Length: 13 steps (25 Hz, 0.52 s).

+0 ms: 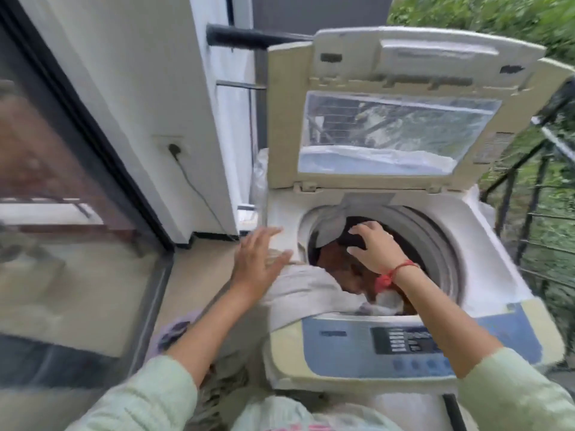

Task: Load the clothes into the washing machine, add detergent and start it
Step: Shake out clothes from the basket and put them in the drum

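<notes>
- White top-loading washing machine (485,244): cream lid (286,119) upright, drum mouth open; white wall (124,88) close on the left.
- Right hand (376,247) in drum, fingers curled on dark garment (351,233).
- Left hand (258,259) spread flat over rim-draped pale grey cloth (308,290).

1. A glass sliding door (62,181) fills the left side, its pane showing blurred reflections, with a dark frame (102,169) along its edge.
2. A white wall (140,88) stands just beside the door.
3. A wall socket (174,148) sits low on that wall with a dark plug in it, and a thin cable (199,194) trails down towards the floor.
4. A pale tiled floor (193,281) runs below.
5. A dark metal railing (529,219) stands on the right, with green foliage (497,14) behind it.
</notes>
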### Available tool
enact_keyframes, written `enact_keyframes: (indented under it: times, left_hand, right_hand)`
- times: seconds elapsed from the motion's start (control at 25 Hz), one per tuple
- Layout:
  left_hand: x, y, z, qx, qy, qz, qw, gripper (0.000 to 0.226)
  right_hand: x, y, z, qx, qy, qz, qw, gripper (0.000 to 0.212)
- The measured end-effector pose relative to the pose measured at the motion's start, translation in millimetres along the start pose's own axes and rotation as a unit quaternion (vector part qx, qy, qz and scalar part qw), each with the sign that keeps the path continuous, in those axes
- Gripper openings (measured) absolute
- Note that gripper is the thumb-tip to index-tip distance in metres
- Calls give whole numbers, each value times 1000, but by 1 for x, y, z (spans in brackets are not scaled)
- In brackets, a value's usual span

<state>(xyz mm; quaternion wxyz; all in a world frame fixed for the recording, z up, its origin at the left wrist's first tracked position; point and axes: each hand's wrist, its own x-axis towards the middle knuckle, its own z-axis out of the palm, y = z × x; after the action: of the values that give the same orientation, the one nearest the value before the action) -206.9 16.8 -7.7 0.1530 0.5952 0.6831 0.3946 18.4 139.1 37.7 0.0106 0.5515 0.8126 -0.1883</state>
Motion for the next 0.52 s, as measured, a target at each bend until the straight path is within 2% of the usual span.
enact_keyframes:
  times: [0.08,0.16,0.24,0.28,0.44,0.52]
  left_hand:
    - [-28,-45,-41,-31,134,-75,988,40]
    - [-75,-115,-80,-6,165,-223,961,30]
    - [-134,-179,-107,30,122,-366,922,33]
    - [-163,-204,-116,47,93,-404,909,34]
    - [-245,-278,-125,59,-73,-468,879,42]
    - [-272,-310,-117,54,-106,-495,861,49]
  right_hand:
    - [-7,-77,10,45,25,-152,987,42]
    - [-15,-154,39,40,-27,-269,962,43]
    - [-17,-217,92,-33,-111,-327,938,47]
    - [-15,-244,122,-81,-149,-341,925,49]
    - [-2,-311,255,-256,-263,-321,873,69]
    - [8,-323,324,-328,-286,-305,847,89]
